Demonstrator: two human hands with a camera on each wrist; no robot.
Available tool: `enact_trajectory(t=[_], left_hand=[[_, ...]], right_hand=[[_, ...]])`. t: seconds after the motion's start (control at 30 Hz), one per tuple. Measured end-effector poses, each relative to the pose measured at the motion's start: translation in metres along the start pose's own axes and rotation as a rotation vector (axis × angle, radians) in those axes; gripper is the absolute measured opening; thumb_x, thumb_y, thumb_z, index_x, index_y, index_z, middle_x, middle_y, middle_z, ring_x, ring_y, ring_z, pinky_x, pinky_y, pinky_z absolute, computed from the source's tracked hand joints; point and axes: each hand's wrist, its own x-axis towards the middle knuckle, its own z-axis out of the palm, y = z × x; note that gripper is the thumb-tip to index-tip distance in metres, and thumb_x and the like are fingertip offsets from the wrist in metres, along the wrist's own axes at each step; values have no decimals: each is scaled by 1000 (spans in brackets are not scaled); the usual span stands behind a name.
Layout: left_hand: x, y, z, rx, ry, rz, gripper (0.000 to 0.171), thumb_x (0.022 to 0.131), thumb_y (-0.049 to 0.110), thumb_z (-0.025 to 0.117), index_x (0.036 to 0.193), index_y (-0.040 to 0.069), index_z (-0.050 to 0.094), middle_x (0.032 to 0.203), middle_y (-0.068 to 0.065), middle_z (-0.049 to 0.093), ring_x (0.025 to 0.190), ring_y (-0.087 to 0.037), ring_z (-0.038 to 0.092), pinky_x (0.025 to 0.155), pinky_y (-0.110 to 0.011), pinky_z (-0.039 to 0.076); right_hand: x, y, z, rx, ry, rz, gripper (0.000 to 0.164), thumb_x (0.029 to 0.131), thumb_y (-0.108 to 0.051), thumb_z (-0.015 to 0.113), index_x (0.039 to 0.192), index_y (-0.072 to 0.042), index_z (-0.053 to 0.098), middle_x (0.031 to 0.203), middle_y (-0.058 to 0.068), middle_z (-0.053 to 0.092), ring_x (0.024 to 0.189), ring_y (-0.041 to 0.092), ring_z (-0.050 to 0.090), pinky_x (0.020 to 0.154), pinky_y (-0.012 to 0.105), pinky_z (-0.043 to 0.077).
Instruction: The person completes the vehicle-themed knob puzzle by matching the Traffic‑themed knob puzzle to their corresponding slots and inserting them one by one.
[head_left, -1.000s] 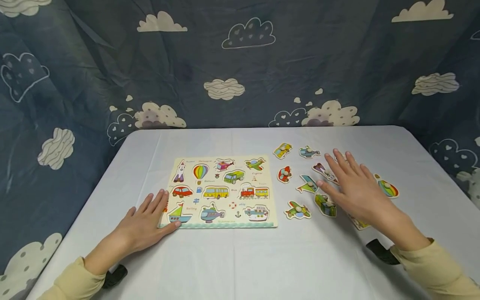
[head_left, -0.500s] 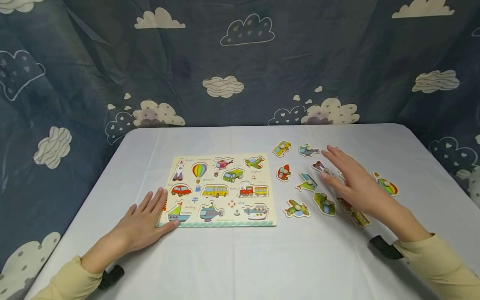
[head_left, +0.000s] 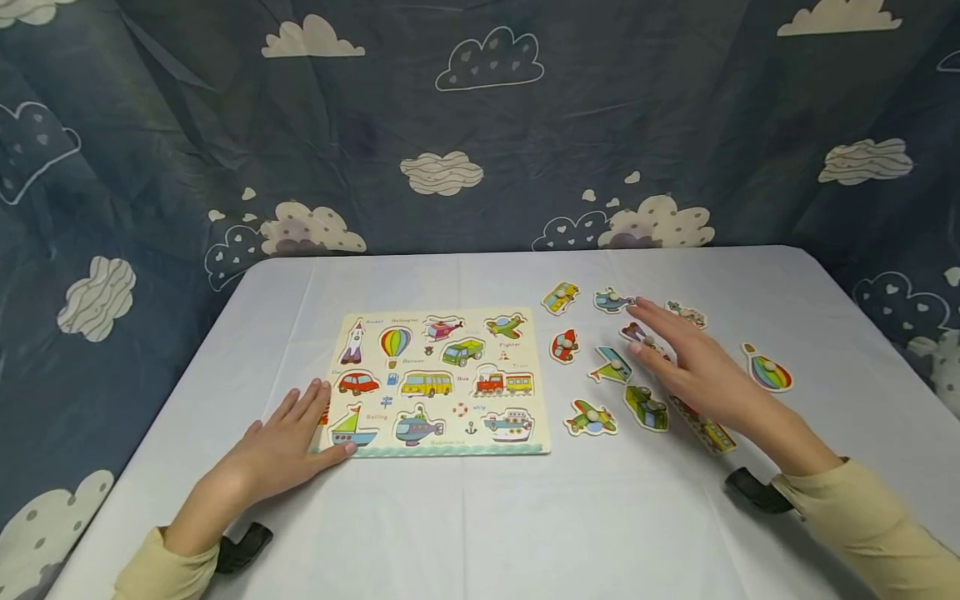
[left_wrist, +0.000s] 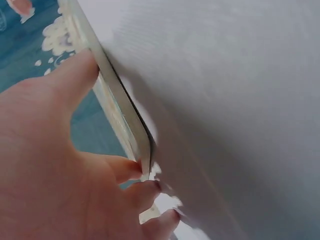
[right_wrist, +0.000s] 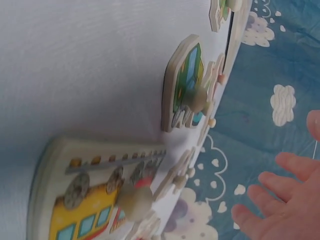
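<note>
The right hand is hiding the far end of the train piece and part of the rocket piece; behind its fingers, a small ship piece is showing only faintly. In the right wrist view, the train piece is running off the near edge, its knob blurring. That hand is hovering, fingers extended, holding nothing; in the head view its fingertips are overlapping the submarine piece.

The left hand is covering the near left corner of the puzzle board, its thumb touching the near edge and its spread fingers resting along the left side, not wrapped round it. The left wrist view is showing the board nearly edge-on, its printed face hardly readable.

The board is lying flat on the tabletop, bearing outlined vehicle shapes. To its right, the bus piece, car piece, sailboat piece, plane piece, truck piece and balloon piece are lying loose.
</note>
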Motion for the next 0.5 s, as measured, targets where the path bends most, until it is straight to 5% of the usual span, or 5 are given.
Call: enact_trajectory(t=[0.5], left_hand=[[-3,-1,2,-6,39,-6,107,86,78,45,156,1,21,161,-19,18,143,-47,18,100,-76,22]], right_hand=[[29,6,-2,96,12,-15,54,101,-40,55,149,-17,45,155,12,36,142,39,29,102,69,31]])
